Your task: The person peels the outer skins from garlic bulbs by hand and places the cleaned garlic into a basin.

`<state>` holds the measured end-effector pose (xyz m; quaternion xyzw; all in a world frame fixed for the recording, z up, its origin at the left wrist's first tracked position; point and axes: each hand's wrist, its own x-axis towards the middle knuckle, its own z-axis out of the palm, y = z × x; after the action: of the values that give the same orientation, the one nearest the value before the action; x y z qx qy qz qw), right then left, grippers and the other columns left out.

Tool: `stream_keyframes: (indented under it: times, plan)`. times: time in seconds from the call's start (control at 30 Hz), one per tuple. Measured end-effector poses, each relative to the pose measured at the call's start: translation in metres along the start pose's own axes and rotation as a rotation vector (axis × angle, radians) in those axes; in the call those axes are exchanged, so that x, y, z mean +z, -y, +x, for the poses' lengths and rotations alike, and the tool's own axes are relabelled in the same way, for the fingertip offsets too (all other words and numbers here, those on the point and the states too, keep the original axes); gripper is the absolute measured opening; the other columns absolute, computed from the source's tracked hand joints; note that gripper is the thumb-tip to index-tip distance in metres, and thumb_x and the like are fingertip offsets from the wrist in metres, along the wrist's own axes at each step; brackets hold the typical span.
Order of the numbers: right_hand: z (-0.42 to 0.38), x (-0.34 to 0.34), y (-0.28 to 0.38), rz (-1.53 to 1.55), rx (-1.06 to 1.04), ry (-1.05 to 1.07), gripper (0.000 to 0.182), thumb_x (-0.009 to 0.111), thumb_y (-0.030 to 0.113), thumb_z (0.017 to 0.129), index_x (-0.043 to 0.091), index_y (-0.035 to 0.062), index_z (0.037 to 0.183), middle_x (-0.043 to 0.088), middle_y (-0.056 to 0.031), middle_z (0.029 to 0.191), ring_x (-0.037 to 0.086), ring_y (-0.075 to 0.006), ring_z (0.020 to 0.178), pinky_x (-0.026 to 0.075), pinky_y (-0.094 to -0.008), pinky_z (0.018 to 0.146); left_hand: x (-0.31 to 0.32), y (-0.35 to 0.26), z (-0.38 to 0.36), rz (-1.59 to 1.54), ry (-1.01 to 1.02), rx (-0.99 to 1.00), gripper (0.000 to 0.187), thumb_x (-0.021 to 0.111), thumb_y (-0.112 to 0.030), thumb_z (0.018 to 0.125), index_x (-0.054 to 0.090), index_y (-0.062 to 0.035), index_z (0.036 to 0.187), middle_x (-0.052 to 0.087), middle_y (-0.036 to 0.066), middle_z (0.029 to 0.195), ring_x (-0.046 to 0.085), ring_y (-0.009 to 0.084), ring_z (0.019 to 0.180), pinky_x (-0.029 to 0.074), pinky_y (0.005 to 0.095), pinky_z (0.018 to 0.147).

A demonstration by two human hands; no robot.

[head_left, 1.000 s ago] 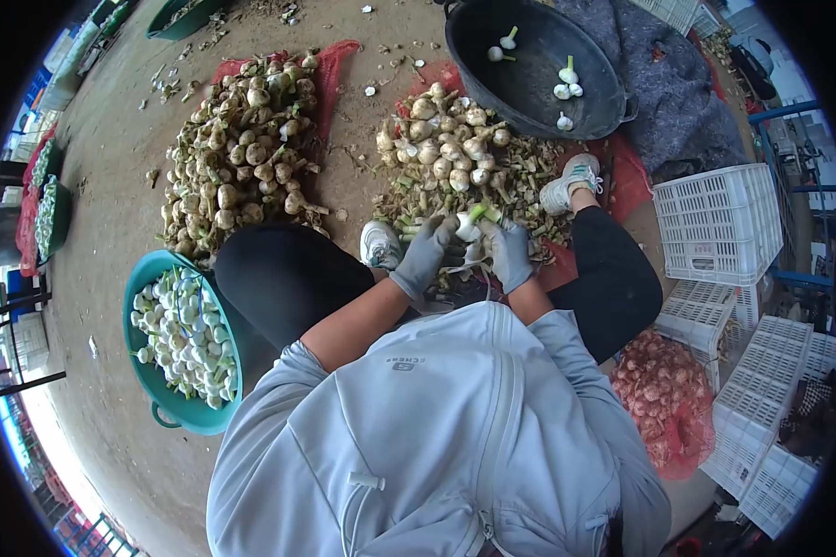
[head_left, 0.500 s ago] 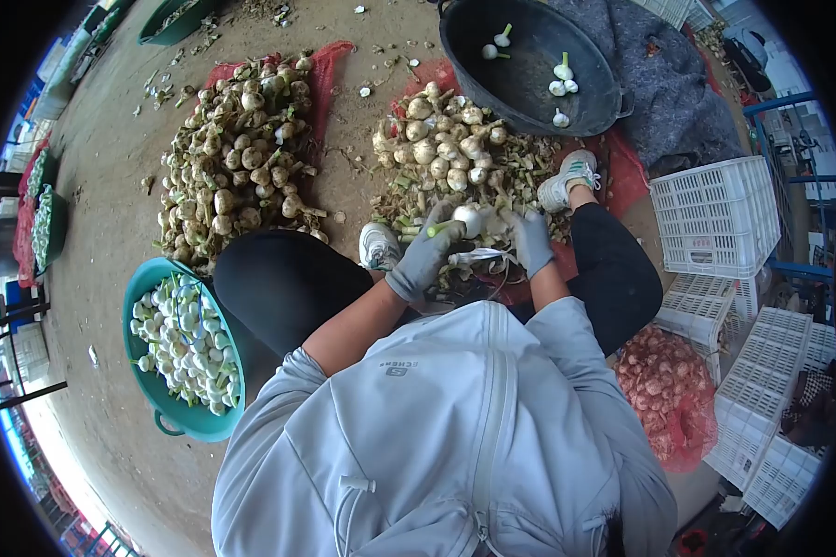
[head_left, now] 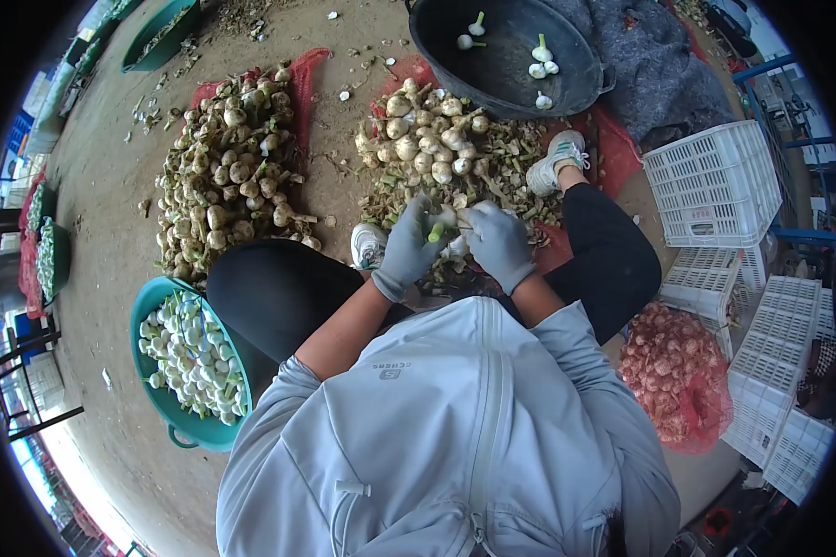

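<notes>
My gloved left hand (head_left: 409,245) is closed around a garlic bulb (head_left: 448,217), whose cut green stem pokes out near the thumb. Close on its right is my gloved right hand (head_left: 500,245), fingers bent together at the bulb's side; whatever they grip is hidden and blurred. Just beyond both hands lies a heap of untrimmed garlic (head_left: 429,139) with soil-stained skins, among cut stems and peelings (head_left: 506,153). Cleaned white garlic bulbs (head_left: 542,70) lie in a black tub (head_left: 492,88) farther off.
Another garlic pile (head_left: 228,176) rests on red netting at left. A teal basin (head_left: 164,418) of white garlic stands by my left knee. On the right are a red mesh bag (head_left: 673,376) of garlic, white plastic crates (head_left: 711,186) and a dark cloth (head_left: 659,84).
My hands have come together, the right moving left to the bulb. The bulb, plainly visible before, is now partly covered and blurred. The whole view has shifted slightly.
</notes>
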<state>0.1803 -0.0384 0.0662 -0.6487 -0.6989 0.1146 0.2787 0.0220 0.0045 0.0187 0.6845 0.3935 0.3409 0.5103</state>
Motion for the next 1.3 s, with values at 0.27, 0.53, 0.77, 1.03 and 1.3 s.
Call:
stream_keyframes:
  times: [0.27, 0.53, 0.77, 1.03, 1.3]
  plan:
    - [0.003, 0.000, 0.000, -0.132, -0.033, 0.066, 0.008, 0.057, 0.017, 0.072, 0.056, 0.0098, 0.070, 0.054, -0.0096, 0.071, 0.058, -0.0282, 0.066, 0.047, -0.0386, 0.058, -0.004, -0.014, -0.004, -0.086, 0.063, -0.015, 0.033, 0.064, -0.004, 0.075, 0.047, -0.0011, 0.104, 0.055, 0.005, 0.086, 0.051, 0.0105, 0.074, 0.044, 0.0238, 0.066]
    - [0.006, 0.012, -0.032, 0.095, 0.242, -0.106, 0.014, 0.062, 0.019, 0.067, 0.059, 0.0060, 0.071, 0.058, -0.0125, 0.073, 0.058, -0.0301, 0.070, 0.047, -0.0386, 0.062, -0.012, -0.010, 0.001, -0.195, 0.079, -0.021, 0.031, 0.059, 0.004, 0.076, 0.054, -0.0017, 0.106, 0.056, 0.003, 0.101, 0.053, 0.0102, 0.089, 0.043, 0.0225, 0.078]
    - [0.000, 0.029, -0.092, -0.051, 0.415, -0.054, 0.022, 0.062, 0.026, 0.067, 0.061, 0.0037, 0.073, 0.060, -0.0169, 0.077, 0.059, -0.0327, 0.072, 0.047, -0.0410, 0.065, -0.023, -0.002, 0.004, -0.652, -0.167, -0.280, 0.021, 0.056, 0.006, 0.073, 0.058, -0.0022, 0.092, 0.057, 0.002, 0.088, 0.054, 0.0106, 0.079, 0.044, 0.0219, 0.073]
    - [0.008, 0.024, -0.055, 0.883, 0.328, 0.249, 0.057, 0.062, 0.012, 0.072, 0.043, 0.0022, 0.125, 0.057, -0.0062, 0.086, 0.055, -0.0112, 0.069, 0.047, -0.0279, 0.060, -0.033, 0.025, 0.008, -1.300, -0.069, -0.382, 0.010, 0.054, -0.012, 0.079, 0.057, -0.0031, 0.081, 0.058, 0.006, 0.085, 0.054, 0.0242, 0.094, 0.040, 0.0445, 0.092]
    - [0.002, 0.039, -0.035, 0.447, 0.336, 0.250, 0.021, 0.064, 0.019, 0.071, 0.065, 0.0012, 0.082, 0.061, -0.0167, 0.067, 0.061, -0.0261, 0.062, 0.046, -0.0337, 0.058, -0.015, 0.035, 0.017, -1.062, 0.127, -0.461, 0.020, 0.057, -0.006, 0.081, 0.057, -0.0041, 0.100, 0.060, 0.006, 0.089, 0.059, 0.0169, 0.080, 0.050, 0.0269, 0.069]
